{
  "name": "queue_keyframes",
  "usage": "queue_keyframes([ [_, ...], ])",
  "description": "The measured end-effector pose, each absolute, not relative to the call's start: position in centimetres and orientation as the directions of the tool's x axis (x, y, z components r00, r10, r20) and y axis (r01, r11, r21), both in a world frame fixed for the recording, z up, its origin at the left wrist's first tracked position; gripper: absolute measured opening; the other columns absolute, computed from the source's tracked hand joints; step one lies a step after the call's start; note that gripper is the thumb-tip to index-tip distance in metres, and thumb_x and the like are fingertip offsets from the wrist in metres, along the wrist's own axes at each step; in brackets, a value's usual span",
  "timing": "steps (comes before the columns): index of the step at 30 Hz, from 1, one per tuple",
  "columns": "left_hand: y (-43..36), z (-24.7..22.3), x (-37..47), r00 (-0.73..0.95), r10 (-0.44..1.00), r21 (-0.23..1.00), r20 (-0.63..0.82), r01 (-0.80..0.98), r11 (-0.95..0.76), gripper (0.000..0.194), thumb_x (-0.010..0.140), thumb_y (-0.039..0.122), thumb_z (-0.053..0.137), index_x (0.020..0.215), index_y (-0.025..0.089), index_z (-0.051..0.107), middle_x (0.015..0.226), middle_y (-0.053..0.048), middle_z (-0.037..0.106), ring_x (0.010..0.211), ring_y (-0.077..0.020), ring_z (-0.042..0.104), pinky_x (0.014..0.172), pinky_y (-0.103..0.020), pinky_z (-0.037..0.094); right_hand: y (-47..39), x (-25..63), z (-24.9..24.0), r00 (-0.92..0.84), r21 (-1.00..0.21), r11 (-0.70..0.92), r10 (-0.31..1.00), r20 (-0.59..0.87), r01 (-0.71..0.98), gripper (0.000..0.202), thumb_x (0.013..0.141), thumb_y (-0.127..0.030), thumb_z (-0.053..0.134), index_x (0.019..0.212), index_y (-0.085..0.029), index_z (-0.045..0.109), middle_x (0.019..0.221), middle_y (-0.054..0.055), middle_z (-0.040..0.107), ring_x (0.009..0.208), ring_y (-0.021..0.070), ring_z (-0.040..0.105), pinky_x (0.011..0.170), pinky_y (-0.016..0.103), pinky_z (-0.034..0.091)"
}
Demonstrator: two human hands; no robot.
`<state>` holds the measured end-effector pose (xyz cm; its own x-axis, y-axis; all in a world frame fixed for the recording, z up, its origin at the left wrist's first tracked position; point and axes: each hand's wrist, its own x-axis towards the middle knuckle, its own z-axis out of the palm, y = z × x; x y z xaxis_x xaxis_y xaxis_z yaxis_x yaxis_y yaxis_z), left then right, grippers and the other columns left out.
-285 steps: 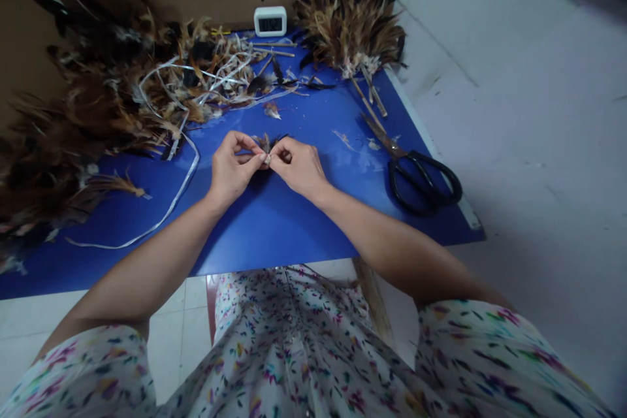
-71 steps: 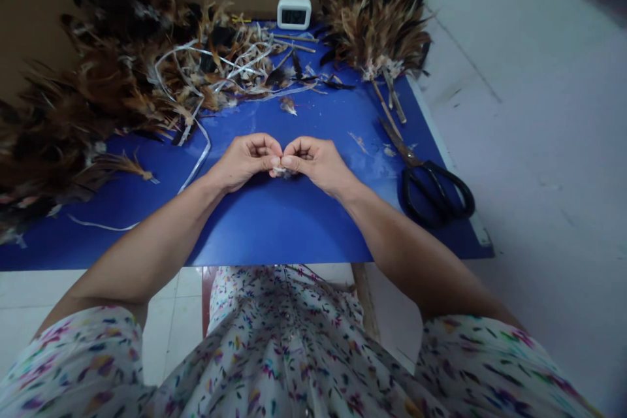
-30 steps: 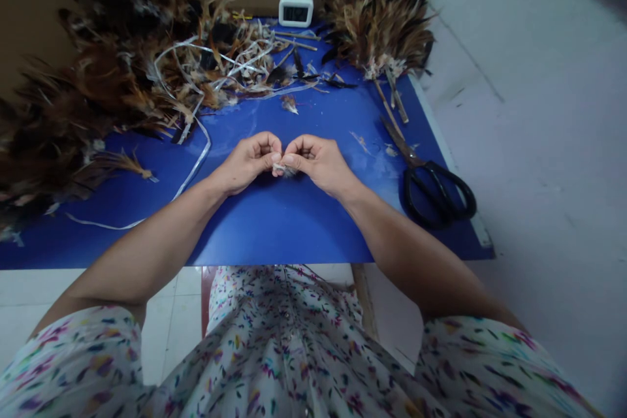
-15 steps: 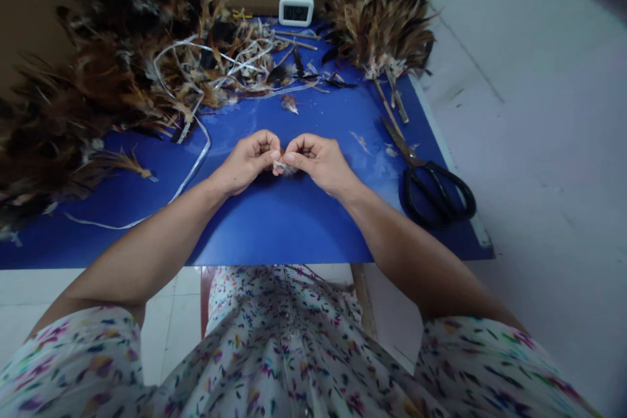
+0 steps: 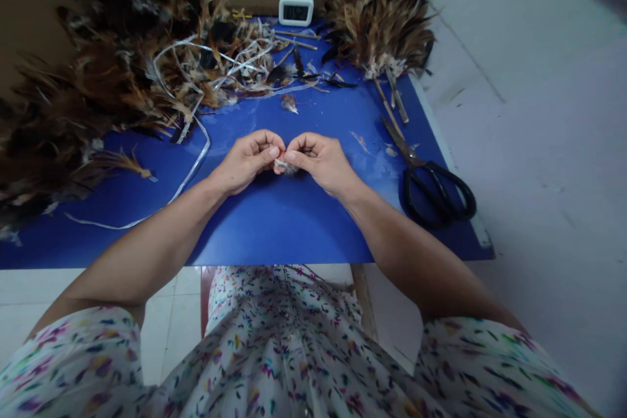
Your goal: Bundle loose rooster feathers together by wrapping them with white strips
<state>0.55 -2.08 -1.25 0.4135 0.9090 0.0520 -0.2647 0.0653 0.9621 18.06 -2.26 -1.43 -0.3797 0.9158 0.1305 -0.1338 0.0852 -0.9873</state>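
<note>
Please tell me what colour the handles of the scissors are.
The handles of the scissors are black; the head view shows them best.

left hand (image 5: 249, 160), right hand (image 5: 319, 158) pinch fluff (image 5: 289, 170)

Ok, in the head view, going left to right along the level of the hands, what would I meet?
Heap of feathers → white ribbon → left hand → pale tuft at the fingertips → right hand → scissors.
</note>
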Motion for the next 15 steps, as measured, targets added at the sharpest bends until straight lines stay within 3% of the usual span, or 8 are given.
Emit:
queue_keyframes([
  [15,-2.03,-1.52,0.35,0.399,0.913,0.986,0.082,-0.167,-0.015,0.038,0.067,0.041,0.083,0.078,0.013,0.059,0.064,0.000,0.062,0.056,-0.0090,0.060,0.059,-0.021,0.050,-2.13,18.20,-1.80,-0.384,-0.989,0.115,0.912,0.143,-0.095,0.037,0.071,-0.049,0.078,0.076,-0.016,0.060,0.069,0.000,0.067,0.063,0.0110,0.061,0.062,0.026,0.049],
])
